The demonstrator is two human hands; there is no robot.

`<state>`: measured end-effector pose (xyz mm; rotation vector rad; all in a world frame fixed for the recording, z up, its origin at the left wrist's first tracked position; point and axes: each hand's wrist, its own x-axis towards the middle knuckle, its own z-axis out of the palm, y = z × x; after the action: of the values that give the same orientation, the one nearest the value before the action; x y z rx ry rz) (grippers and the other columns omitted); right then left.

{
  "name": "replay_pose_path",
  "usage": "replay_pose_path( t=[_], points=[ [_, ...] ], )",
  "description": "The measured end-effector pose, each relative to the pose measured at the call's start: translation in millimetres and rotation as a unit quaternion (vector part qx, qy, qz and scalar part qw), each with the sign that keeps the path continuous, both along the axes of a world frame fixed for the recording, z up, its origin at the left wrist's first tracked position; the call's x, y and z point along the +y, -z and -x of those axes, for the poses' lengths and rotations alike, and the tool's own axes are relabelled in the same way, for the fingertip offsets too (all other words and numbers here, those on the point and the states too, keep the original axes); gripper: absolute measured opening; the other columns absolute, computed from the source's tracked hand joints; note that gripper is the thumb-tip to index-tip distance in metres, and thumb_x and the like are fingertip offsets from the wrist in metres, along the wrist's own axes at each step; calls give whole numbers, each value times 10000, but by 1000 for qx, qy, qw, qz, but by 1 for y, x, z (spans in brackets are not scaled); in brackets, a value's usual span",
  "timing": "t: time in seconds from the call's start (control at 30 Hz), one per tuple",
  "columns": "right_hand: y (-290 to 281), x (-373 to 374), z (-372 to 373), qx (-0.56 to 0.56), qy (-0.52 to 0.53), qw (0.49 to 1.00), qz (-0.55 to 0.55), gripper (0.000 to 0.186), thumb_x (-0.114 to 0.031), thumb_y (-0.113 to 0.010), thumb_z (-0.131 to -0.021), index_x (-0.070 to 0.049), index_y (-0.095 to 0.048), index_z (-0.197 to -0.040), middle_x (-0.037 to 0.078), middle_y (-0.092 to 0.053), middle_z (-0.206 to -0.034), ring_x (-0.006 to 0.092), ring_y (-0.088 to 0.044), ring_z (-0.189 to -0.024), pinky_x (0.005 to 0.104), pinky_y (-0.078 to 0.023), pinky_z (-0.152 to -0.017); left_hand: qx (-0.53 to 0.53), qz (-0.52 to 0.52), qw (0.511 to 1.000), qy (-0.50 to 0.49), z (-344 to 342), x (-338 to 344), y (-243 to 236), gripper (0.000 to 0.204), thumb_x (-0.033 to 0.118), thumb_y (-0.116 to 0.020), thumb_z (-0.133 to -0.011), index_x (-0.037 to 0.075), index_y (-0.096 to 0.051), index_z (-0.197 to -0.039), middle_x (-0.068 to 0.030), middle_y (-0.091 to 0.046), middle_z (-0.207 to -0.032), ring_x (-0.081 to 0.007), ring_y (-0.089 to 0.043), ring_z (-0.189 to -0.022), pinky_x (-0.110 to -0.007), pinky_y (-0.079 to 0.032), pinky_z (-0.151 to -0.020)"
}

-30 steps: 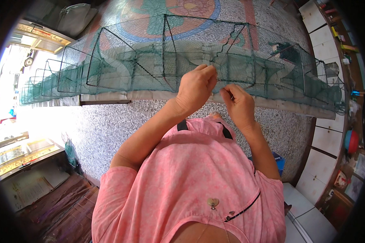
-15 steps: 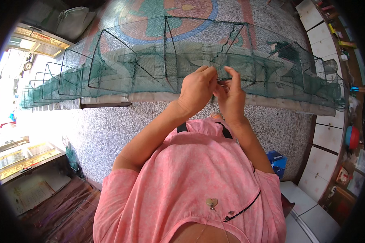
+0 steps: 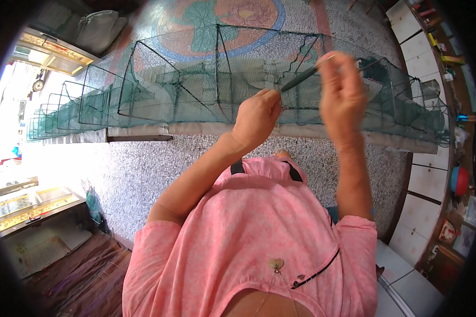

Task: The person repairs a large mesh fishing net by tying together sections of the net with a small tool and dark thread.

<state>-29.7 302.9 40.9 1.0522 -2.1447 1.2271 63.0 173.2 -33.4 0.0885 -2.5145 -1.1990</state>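
A long green net trap with dark rectangular frames stretches across in front of me. My left hand is closed at the net's near side, pinching the mesh; its fingertips are partly hidden. To the right and higher up, my right hand is raised over the net and smeared by motion, its fingers curled. A slender dark green strip runs from those fingers down toward my left fingertips. Blur hides whether it is a tool or bunched twine.
Beneath the net lies a long pale bench-like surface. White cabinets and a cluttered shelf with a red bowl line the right. A speckled floor extends below. Wood-framed glass furniture stands at the left.
My right hand has moved away from my left, up and to the right, drawing the dark green strip out. My left hand has stayed in place. The net has barely shifted.
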Motion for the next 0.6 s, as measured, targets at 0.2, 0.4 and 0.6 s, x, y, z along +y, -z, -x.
replay_pose_path(
  t=[0.2,0.4,0.6],
  points=[
    [-35,20,5,-180,-206,951,145,157,-185,-445,-983,-40,-501,-962,42,-559,-784,115,-561,-686,262,-485,-666,20,-8,1000,23,2,-1,-2,63,90,-571,-826,28,-584,-831,-135,-546,-779,-349,-553,-703,-402,-444,-622],
    [-21,12,-60,-174,-403,894,92,118,-161,-565,-908,-47,-535,-903,59,-584,-752,192,-551,-641,312,-445,-576,14,19,999,41,5,-6,8,128,71,-652,-770,69,-675,-896,-109,-544,-774,-308,-559,-682,-388,-449,-611],
    [-13,-7,-119,-328,-571,751,44,51,-90,-596,-858,-57,-560,-873,67,-589,-773,250,-594,-666,320,-468,-578,22,2,1000,14,2,0,5,118,39,-657,-777,57,-677,-892,-100,-529,-744,-284,-545,-654,-352,-438,-590]
  ],
)
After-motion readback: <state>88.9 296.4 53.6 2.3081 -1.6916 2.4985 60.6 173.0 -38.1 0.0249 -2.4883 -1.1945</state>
